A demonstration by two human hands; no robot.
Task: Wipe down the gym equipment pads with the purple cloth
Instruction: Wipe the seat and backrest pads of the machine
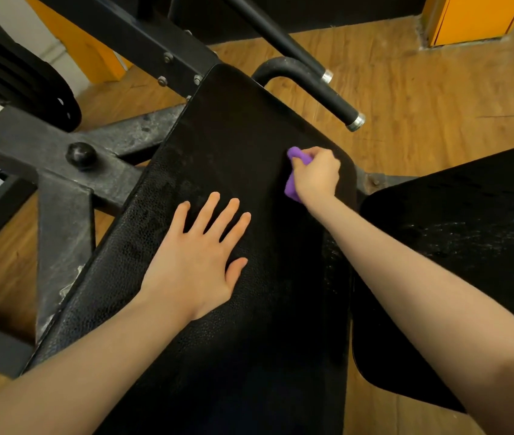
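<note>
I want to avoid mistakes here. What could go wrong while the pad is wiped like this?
1. The right hand holds the cloth bunched up, so each stroke may cover little and leave streaks.
2. The left hand lies flat on the pad; the part under it could be missed.
3. The second pad shows white marks and might be forgotten.

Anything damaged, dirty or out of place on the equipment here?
Nothing out of place. The right pad carries whitish streaks, likely dust or wear, and the frame has scuffed paint. The right hand grips the cloth on the long pad.
</note>
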